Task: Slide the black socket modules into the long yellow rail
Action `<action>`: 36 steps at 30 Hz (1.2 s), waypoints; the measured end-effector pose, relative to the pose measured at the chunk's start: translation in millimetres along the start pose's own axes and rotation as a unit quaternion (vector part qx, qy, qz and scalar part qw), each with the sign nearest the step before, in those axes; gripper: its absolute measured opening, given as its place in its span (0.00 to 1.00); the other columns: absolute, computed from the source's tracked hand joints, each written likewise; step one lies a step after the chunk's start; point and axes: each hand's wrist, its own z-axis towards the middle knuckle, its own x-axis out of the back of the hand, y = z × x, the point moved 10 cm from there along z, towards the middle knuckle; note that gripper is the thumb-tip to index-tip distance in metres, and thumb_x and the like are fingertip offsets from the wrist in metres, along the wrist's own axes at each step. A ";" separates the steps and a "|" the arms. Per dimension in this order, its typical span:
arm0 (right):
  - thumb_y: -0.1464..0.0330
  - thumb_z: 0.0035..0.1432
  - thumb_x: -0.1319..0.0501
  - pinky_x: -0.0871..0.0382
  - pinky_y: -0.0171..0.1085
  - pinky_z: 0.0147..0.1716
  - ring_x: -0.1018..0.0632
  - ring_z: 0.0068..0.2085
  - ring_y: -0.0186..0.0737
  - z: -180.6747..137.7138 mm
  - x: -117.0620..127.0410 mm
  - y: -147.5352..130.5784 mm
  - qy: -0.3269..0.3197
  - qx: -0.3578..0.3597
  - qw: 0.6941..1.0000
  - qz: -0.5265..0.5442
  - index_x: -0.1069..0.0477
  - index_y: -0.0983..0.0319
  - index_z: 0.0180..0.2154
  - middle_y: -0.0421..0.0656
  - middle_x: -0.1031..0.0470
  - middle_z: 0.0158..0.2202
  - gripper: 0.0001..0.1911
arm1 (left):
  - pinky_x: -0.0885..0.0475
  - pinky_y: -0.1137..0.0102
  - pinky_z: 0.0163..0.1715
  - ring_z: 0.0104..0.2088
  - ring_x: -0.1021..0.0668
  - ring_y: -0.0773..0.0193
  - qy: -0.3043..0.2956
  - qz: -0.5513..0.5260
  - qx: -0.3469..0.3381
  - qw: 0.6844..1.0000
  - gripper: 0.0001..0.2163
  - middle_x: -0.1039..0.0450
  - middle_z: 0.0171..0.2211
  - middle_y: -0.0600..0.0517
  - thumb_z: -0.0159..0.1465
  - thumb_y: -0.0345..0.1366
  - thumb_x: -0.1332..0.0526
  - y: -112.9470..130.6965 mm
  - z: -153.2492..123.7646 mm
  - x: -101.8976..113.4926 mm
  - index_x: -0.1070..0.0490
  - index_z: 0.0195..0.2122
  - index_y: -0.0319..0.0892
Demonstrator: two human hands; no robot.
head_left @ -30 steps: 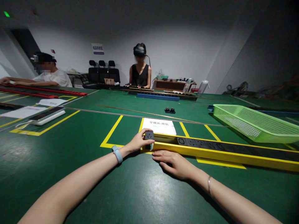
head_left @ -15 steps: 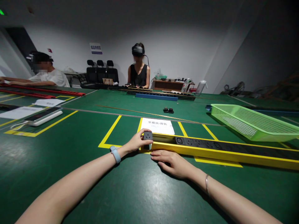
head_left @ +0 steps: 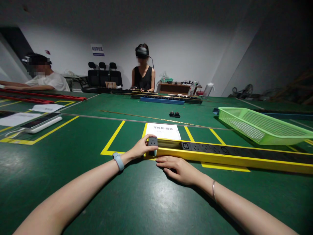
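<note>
A long yellow rail (head_left: 227,159) lies across the green table (head_left: 137,199), with several black socket modules (head_left: 207,149) seated in its channel. My left hand (head_left: 141,148) pinches a dark grey socket module (head_left: 153,142) at the rail's open left end. A blue band sits on that wrist. My right hand (head_left: 179,169) rests flat on the table, fingers stretched along the rail's near side close to that end. A white printed sheet (head_left: 163,131) lies just behind the rail's end.
A light green mesh basket (head_left: 259,125) stands at the right. Two small black parts (head_left: 174,114) lie farther back, near a thin rod. A white power strip (head_left: 41,122) lies at the left. Two other people sit at rails across and at the far left.
The camera has drifted, so the scene sits slightly lower and to the left. Both hands keep the same hold and place at the rail's end.
</note>
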 end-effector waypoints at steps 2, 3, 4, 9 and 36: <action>0.72 0.62 0.46 0.36 0.40 0.58 0.29 0.56 0.39 -0.1 0.4 -0.6 0.000 0.001 1.000 -0.002 0.31 0.57 0.55 0.43 0.30 0.57 0.20 | 0.31 0.68 0.41 0.40 0.25 0.63 0.000 0.006 0.002 1.000 0.25 0.30 0.41 0.50 0.51 0.39 0.31 -0.2 0.4 0.2 0.36 0.49 0.42; 0.72 0.62 0.46 0.36 0.40 0.58 0.29 0.56 0.39 -0.2 0.7 -1.1 0.000 0.003 1.000 -0.003 0.31 0.57 0.55 0.43 0.30 0.57 0.20 | 0.31 0.68 0.41 0.40 0.25 0.63 0.000 0.009 0.003 1.000 0.25 0.30 0.41 0.50 0.51 0.39 0.31 -0.2 0.5 0.4 0.36 0.49 0.42; 0.71 0.62 0.46 0.36 0.40 0.58 0.29 0.57 0.39 -0.3 1.0 -1.3 0.000 0.004 1.000 -0.003 0.31 0.57 0.55 0.43 0.30 0.57 0.20 | 0.31 0.69 0.41 0.39 0.25 0.63 0.001 0.012 0.004 1.000 0.25 0.30 0.41 0.50 0.51 0.39 0.31 -0.3 0.5 0.5 0.36 0.49 0.42; 0.71 0.62 0.46 0.36 0.41 0.58 0.29 0.56 0.39 -1.1 1.9 -0.4 0.003 0.005 1.000 0.003 0.31 0.57 0.55 0.43 0.30 0.56 0.20 | 0.32 0.69 0.40 0.40 0.26 0.63 -0.013 0.023 -0.005 1.000 0.27 0.31 0.42 0.50 0.50 0.39 0.30 2.2 -0.8 -2.8 0.36 0.49 0.43; 0.71 0.62 0.46 0.36 0.40 0.58 0.28 0.56 0.39 -2.0 3.6 -0.5 0.010 0.002 1.000 0.010 0.30 0.56 0.55 0.43 0.30 0.56 0.20 | 0.32 0.69 0.40 0.39 0.26 0.62 -0.007 0.077 -0.005 0.997 0.26 0.30 0.41 0.50 0.50 0.42 0.31 0.9 0.4 -0.2 0.35 0.49 0.43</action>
